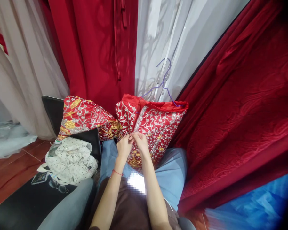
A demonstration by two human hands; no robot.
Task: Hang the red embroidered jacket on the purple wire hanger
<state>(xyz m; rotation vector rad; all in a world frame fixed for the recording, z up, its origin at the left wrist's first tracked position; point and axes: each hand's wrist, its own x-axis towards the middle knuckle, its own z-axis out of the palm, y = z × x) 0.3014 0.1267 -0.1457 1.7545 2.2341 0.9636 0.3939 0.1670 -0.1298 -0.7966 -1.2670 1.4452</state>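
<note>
A red garment (158, 124) with silver and gold embroidery lies over my lap, its sleeve stretched to the left over a black seat. A purple wire hanger (163, 83) stands up from its neckline. My left hand (124, 147), with a thin red string at the wrist, pinches the front edge of the garment. Right beside it my right hand (140, 142) is closed at the same edge, fingertips nearly touching the left ones. Whatever small part lies between the fingertips is too small to make out.
On the black seat (19, 198) at the left lie a white dotted cloth (72, 159), sunglasses (59, 186) and a small dark card-like item (39, 178). Red (96, 48), white and beige fabrics hang ahead; dark red cloth (242, 111) hangs right, with blue fabric (259, 204) below.
</note>
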